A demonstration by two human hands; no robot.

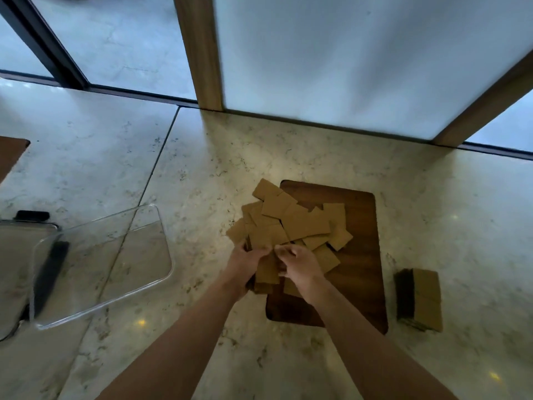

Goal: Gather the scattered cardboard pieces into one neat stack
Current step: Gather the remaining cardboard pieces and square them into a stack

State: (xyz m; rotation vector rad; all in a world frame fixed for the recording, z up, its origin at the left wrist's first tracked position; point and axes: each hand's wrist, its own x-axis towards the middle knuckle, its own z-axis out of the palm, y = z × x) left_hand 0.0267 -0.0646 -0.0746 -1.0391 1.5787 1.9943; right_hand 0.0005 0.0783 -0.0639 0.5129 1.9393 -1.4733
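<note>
A loose heap of brown cardboard pieces [291,223] lies across the left part of a dark wooden board [360,255] and spills onto the stone floor. My left hand [245,264] grips a small bundle of cardboard pieces [268,272] at the heap's near edge. My right hand [300,265] pinches the same bundle from the right side, fingers curled. A squared stack of cardboard [419,300] stands on the floor to the right of the board, apart from both hands.
A clear plastic tray [115,264] lies on the floor to the left, with a dark flat object [50,275] beside it. A frosted glass panel in a wooden frame [202,53] rises behind the heap. A brown mat corner [11,154] shows at far left.
</note>
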